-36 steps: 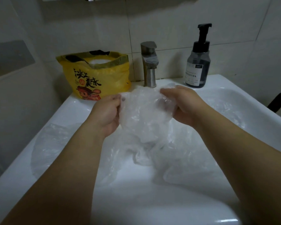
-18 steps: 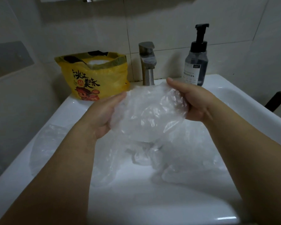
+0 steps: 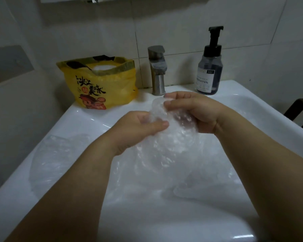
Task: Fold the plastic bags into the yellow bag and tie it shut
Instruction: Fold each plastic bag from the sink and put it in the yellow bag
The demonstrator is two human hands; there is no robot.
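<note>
A clear plastic bag [image 3: 171,135] is bunched between both hands above the white sink [image 3: 87,119]. My left hand [image 3: 138,128] grips its left side, thumb curled over the film. My right hand [image 3: 196,112] pinches its upper edge from the right. The rest of the bag hangs down into the basin. The yellow bag [image 3: 101,84], printed with black characters and a cartoon figure, stands open on the sink's back left corner with white plastic inside. Another clear bag [image 3: 54,158] lies over the sink's left rim.
A steel faucet [image 3: 157,70] stands at the back centre, just behind my hands. A dark pump bottle [image 3: 209,70] sits to its right on the rim. Tiled wall runs behind. A dark chair frame [image 3: 299,110] shows at the right edge.
My hands have come closer together and squeezed the clear bag from a wide spread sheet into a smaller bunch, slightly lower over the basin.
</note>
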